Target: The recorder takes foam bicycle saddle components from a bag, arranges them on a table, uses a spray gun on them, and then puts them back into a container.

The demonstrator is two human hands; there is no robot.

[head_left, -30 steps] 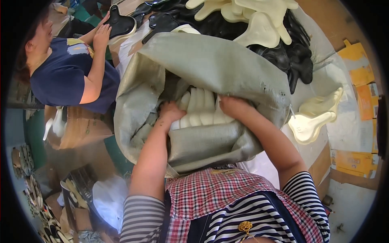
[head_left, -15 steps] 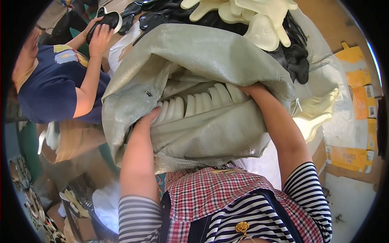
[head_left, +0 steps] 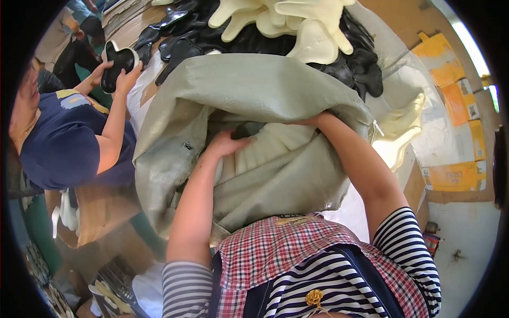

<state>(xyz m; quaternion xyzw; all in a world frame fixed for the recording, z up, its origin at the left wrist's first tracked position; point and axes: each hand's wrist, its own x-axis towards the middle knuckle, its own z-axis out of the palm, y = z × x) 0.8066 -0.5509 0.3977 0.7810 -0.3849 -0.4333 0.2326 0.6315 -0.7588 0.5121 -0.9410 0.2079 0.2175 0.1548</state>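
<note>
A large grey-green woven sack (head_left: pixel 249 79) lies in front of me with its mouth gaping toward me. Inside it sits a row of cream pieces (head_left: pixel 273 146), pressed side by side. My left hand (head_left: pixel 227 144) reaches into the mouth at the left end of this row. Its visible fingers are apart near the pieces, and the rest are hidden by the hand. At the right end, my right hand (head_left: pixel 317 121) is tucked under the upper fold of the sack. Its fingers are mostly hidden, so what they hold cannot be made out.
Beyond the sack lie several black glossy moulded pieces (head_left: pixel 228 45) and cream hand-shaped pieces (head_left: pixel 313 42). Another cream piece (head_left: pixel 400 135) stands right of the sack. At the left a co-worker (head_left: pixel 69 138) handles a black-and-white piece (head_left: pixel 119 66). Yellow-taped cardboard (head_left: pixel 450 175) lines the right.
My left hand has moved up, right and deeper into the sack. The cream row looks more bunched and partly covered. The view has shifted, and the co-worker's hands have turned the black-and-white piece.
</note>
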